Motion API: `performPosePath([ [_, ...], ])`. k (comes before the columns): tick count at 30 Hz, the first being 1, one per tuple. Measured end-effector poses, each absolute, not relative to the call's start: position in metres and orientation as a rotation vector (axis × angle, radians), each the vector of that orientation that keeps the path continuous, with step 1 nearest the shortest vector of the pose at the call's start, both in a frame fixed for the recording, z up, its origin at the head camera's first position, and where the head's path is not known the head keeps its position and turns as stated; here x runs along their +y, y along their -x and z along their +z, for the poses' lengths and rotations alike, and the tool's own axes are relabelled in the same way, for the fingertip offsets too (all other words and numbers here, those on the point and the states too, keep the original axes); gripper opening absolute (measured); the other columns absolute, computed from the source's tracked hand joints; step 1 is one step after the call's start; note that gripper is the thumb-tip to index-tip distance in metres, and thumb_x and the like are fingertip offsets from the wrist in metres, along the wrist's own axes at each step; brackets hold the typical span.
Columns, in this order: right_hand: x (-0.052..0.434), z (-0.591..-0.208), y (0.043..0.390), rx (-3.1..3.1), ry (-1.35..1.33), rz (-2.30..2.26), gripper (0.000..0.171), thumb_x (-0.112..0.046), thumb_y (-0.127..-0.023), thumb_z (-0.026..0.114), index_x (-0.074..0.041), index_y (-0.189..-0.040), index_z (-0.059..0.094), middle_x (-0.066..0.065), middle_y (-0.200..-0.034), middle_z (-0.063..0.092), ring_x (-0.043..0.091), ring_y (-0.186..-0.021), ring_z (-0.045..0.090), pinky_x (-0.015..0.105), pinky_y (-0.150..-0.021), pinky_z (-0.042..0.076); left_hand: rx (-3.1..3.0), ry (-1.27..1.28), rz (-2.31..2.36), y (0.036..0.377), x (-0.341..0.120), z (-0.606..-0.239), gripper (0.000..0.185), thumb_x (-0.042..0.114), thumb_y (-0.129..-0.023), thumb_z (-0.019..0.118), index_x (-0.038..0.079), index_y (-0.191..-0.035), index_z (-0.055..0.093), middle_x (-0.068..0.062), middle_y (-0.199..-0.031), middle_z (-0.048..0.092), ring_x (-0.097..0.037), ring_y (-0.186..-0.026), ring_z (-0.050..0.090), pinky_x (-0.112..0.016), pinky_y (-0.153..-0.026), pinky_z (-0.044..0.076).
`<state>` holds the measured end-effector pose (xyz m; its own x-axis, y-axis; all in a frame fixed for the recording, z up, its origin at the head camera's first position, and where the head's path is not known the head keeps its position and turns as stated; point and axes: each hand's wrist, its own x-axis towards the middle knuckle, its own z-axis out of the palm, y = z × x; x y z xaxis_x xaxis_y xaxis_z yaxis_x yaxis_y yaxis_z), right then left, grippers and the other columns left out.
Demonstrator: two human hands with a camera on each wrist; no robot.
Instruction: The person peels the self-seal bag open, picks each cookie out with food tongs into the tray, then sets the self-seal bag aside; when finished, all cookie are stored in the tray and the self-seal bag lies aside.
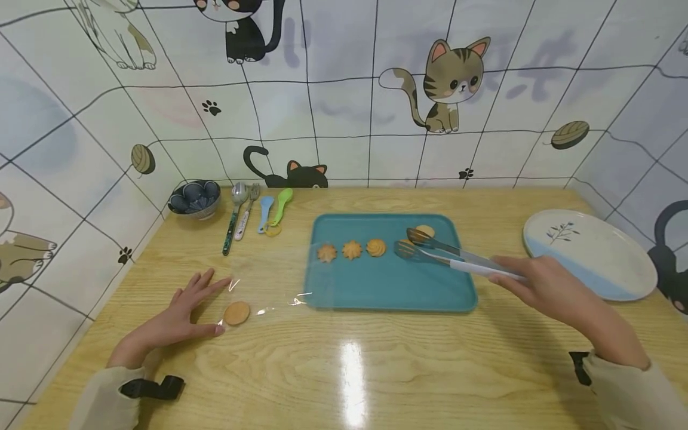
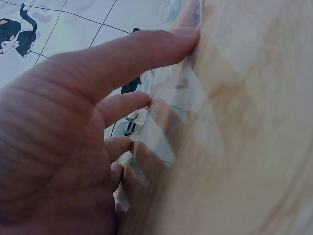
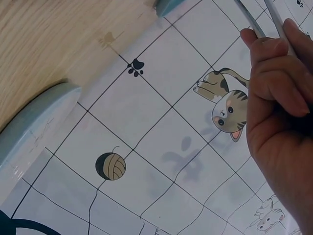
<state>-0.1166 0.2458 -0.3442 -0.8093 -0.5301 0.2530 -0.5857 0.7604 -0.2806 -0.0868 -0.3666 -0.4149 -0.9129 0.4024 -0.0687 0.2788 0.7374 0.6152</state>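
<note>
My right hand (image 1: 548,289) grips a pair of tongs (image 1: 473,261) with white and grey arms. Their tips are low over the right half of a teal tray (image 1: 376,292), about a cookie (image 1: 407,243) that they partly cover. A round cookie (image 1: 426,231) lies just behind them. Left of the tongs, a swirled cookie (image 1: 376,247) and two star-shaped cookies, one of them this cookie (image 1: 352,249), form a row. With fingers spread, my left hand (image 1: 180,313) rests at the edge of a clear plastic bag (image 1: 269,292). A flat round cookie (image 1: 236,313) lies by its thumb.
A dark patterned bowl (image 1: 195,199) stands at the back left. Beside it lie a spoon (image 1: 235,209), a fork (image 1: 248,211), a blue small spoon (image 1: 266,210) and a green one. An oval plate (image 1: 591,254) sits at the right. Cat-print walls enclose the table.
</note>
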Motion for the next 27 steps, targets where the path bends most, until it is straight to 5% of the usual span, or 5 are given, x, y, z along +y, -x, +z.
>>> performPosePath([
  [9, 0.248, -0.335, 0.114, -2.931, -0.753, 0.548, 0.036, -0.022, -0.093, 0.059, 0.004, -0.118, 0.059, -0.009, -0.055, 0.037, 0.002, -0.046, 0.028, 0.024, -0.044, 0.028, 2.746, -0.538, 0.931, 0.087, -0.368, -0.416, 0.082, 0.033, -0.079, 0.073, 0.021, -0.147, 0.029, -0.024, -0.152, 0.001, -0.046, -0.135, -0.012, -0.070, -0.093, -0.011],
  [16, 0.250, -0.323, 0.107, -2.877, -0.734, 0.535, 0.036, -0.021, -0.091, 0.062, 0.003, -0.118, 0.060, -0.009, -0.064, 0.050, 0.003, -0.051, 0.036, 0.024, -0.047, 0.030, 2.752, -0.544, 0.911, 0.089, -0.369, -0.418, 0.082, 0.034, -0.080, 0.073, 0.020, -0.147, 0.028, -0.024, -0.152, 0.000, -0.046, -0.135, -0.012, -0.070, -0.094, -0.011],
  [27, 0.201, -0.321, 0.097, -2.857, -1.011, 0.812, 0.035, -0.020, -0.091, 0.061, -0.004, -0.122, 0.062, -0.017, -0.064, 0.054, -0.003, -0.048, 0.031, 0.022, -0.052, 0.035, 2.749, -0.523, 0.895, 0.088, -0.369, -0.417, 0.082, 0.034, -0.080, 0.072, 0.020, -0.147, 0.028, -0.023, -0.152, 0.000, -0.045, -0.135, -0.012, -0.070, -0.094, -0.011],
])
